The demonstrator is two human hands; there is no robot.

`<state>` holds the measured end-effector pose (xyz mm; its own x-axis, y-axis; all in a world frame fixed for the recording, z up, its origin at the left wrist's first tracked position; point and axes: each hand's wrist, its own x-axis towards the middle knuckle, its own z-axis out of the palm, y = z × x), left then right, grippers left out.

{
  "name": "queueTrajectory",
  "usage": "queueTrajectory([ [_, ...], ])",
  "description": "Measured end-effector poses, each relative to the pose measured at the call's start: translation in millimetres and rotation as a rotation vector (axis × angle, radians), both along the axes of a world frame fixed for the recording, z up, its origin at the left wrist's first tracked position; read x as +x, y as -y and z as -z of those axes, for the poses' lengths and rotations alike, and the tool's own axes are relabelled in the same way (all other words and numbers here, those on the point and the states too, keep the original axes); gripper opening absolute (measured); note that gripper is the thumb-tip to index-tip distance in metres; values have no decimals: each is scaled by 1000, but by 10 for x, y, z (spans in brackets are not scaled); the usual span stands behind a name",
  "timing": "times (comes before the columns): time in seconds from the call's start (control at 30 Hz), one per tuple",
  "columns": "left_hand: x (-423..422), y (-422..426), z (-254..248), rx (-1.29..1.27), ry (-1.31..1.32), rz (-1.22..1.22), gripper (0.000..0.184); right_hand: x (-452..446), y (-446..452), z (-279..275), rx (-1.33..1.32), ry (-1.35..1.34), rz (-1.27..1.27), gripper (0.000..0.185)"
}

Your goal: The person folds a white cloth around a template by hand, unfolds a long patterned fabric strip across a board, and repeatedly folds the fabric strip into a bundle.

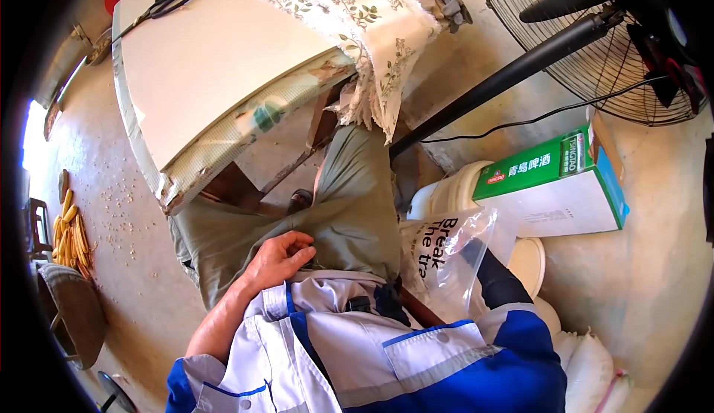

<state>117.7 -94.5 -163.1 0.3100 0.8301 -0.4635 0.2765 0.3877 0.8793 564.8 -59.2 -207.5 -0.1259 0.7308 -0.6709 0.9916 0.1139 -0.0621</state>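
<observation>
My left hand [279, 260] rests on the olive trousers [342, 223] at my lap, its fingers loosely curled and nothing visible in them. On the right, a dark sleeve [502, 283] reaches down behind or into a clear plastic bag [446, 260] with black lettering. The hand at the end of that sleeve is hidden, so its fingers and anything in them cannot be made out. In front of my knees is a table with a pale board [223, 49] on top. Black-handled scissors [167, 2] lie on the board, and a floral cloth [357, 11] hangs over the table's edge.
A black standing fan [565, 52] is at the upper right, its cable hanging nearby. Below are a green and white carton [550, 182], a pale tub [457, 190] and white sacks [591, 372]. Corn cobs [71, 238], loose kernels and a stool [72, 313] are on the left.
</observation>
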Motion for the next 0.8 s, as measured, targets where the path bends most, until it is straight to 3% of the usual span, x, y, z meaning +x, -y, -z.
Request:
queueTrajectory([
  [0.8,3,16,71,31,-3,-15,40,113,65,80,-72,45,-88,28],
])
